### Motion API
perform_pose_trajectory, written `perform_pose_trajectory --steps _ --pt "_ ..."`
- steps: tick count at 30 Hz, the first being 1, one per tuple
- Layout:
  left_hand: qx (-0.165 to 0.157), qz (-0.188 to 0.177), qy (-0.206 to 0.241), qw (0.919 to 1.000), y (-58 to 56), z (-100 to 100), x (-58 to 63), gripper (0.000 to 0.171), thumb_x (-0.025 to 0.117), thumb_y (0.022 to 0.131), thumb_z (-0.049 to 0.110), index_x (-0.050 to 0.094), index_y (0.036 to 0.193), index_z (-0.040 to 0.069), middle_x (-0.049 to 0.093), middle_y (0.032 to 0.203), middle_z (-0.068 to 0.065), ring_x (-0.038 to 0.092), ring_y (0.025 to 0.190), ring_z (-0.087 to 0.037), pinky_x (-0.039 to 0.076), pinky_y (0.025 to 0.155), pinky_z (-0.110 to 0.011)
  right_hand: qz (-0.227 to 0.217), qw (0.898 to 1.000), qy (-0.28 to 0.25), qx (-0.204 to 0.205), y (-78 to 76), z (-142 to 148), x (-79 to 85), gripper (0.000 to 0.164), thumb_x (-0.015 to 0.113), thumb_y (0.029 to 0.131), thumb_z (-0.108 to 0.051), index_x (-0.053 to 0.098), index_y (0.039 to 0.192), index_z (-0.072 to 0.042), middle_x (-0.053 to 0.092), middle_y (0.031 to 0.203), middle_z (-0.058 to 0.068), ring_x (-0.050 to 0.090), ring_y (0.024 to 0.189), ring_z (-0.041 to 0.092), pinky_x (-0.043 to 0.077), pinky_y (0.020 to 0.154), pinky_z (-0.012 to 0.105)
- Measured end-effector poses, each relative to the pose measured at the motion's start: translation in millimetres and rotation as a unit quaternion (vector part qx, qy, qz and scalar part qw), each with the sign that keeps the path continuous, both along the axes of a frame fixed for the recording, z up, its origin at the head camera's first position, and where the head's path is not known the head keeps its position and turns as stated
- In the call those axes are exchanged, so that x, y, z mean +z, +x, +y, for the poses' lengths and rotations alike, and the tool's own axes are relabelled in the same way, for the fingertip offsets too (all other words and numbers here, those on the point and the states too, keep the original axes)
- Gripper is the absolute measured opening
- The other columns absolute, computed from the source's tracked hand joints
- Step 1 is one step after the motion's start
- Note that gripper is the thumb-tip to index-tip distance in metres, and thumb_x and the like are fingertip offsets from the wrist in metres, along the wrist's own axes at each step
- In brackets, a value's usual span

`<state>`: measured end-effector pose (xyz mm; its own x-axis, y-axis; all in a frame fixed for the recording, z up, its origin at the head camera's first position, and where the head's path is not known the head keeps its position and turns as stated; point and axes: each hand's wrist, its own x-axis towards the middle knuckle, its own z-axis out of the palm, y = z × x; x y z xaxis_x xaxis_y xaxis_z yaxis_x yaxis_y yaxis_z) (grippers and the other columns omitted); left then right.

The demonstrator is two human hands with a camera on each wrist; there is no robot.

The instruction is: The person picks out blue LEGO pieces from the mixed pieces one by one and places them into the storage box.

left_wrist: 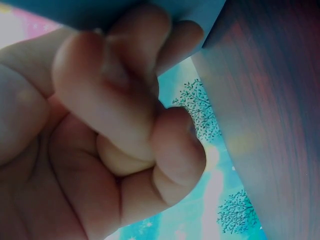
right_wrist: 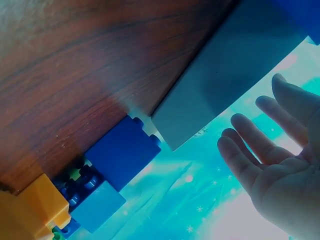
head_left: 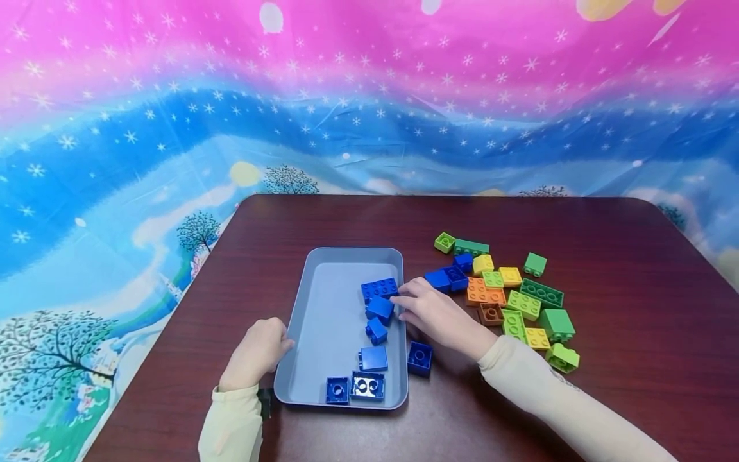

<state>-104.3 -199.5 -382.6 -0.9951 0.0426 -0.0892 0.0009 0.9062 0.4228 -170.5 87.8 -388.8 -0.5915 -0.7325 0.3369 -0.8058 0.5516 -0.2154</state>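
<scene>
A grey-blue tray (head_left: pixel 337 308) stands on the table, with several blue toy building bricks (head_left: pixel 373 359) along its right side and near end. At the tray's left rim, my left hand (head_left: pixel 256 350) holds the edge with curled fingers; the left wrist view shows those fingers (left_wrist: pixel 125 100) up against the tray (left_wrist: pixel 75 12). My right hand (head_left: pixel 439 314) reaches over the right rim beside the blue brick (head_left: pixel 380 309). Its fingers (right_wrist: pixel 255 140) look extended and apart in the right wrist view, with nothing in the palm.
Outside the right rim lies one blue brick (head_left: pixel 419 358). Farther right spreads a loose group of green, yellow, orange and brown bricks (head_left: pixel 522 305), with some blue bricks (head_left: pixel 447 279) at its left. A patterned cloth (head_left: pixel 369 96) hangs behind the dark wooden table (head_left: pixel 277 221).
</scene>
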Motion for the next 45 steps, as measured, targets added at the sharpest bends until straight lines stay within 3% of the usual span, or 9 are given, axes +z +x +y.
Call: perform_pose_trajectory --steps 29,45 --pt "-0.003 0.0 -0.001 1.0 1.1 1.0 0.4 0.046 0.062 0.078 0.0 0.032 0.045 0.012 0.03 0.036 0.004 0.043 0.031 -0.009 0.035 0.038 -0.023 0.0 1.0 -0.021 0.008 10.5 9.1 -6.3 0.029 0.067 0.079 -0.01 0.064 0.107 -0.001 0.056 0.105 0.012 0.048 0.094 0.02 0.048 0.072 0.027" --pt "0.0 -0.002 -0.003 1.0 -0.5 0.9 -0.3 0.047 0.062 0.078 0.001 0.031 0.046 0.012 0.029 0.038 0.004 0.043 0.033 -0.01 0.037 0.039 -0.023 -0.02 0.999 -0.027 0.008 17.5 14.0 -1.9 0.031 0.065 0.081 -0.014 0.063 0.11 -0.004 0.055 0.107 0.01 0.047 0.095 0.017 0.047 0.073 0.026"
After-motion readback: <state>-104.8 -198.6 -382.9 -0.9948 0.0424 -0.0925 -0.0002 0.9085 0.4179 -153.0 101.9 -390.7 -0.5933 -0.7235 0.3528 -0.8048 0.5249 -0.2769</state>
